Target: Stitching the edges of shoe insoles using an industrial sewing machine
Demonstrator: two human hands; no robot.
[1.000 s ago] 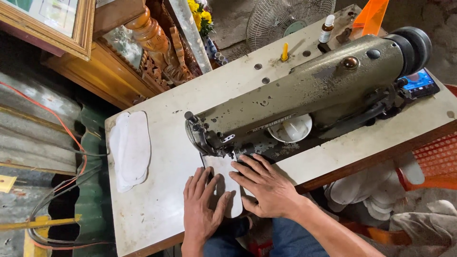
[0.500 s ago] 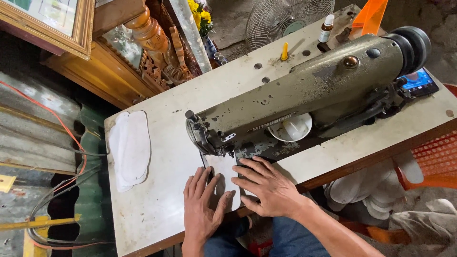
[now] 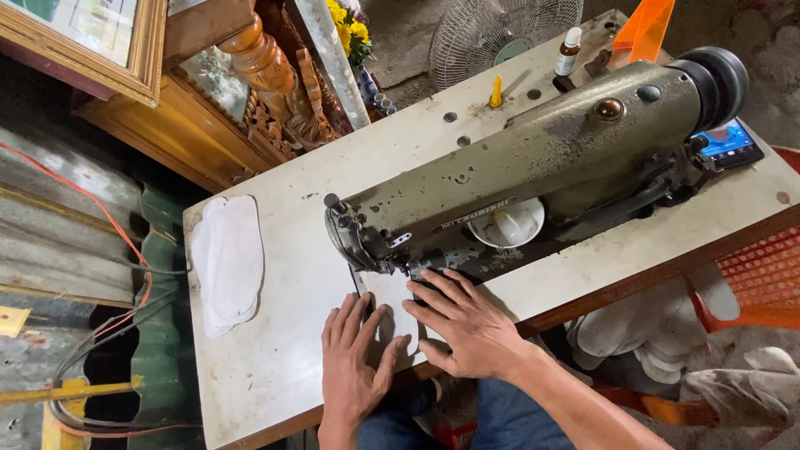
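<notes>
Under machine head [image 3: 533, 175]: both hands' fingers flat, unclenched on white piece [image 3: 392, 304], near table edge [image 3: 275, 421].

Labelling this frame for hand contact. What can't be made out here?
Head view only:
- Needle and presser foot: hidden behind the sewing machine head.
- White fabric piece: its lower part is covered by the left hand and right hand.
- Phone screen: too small to tell.
- Person's body: cut off by the bottom edge.
</notes>
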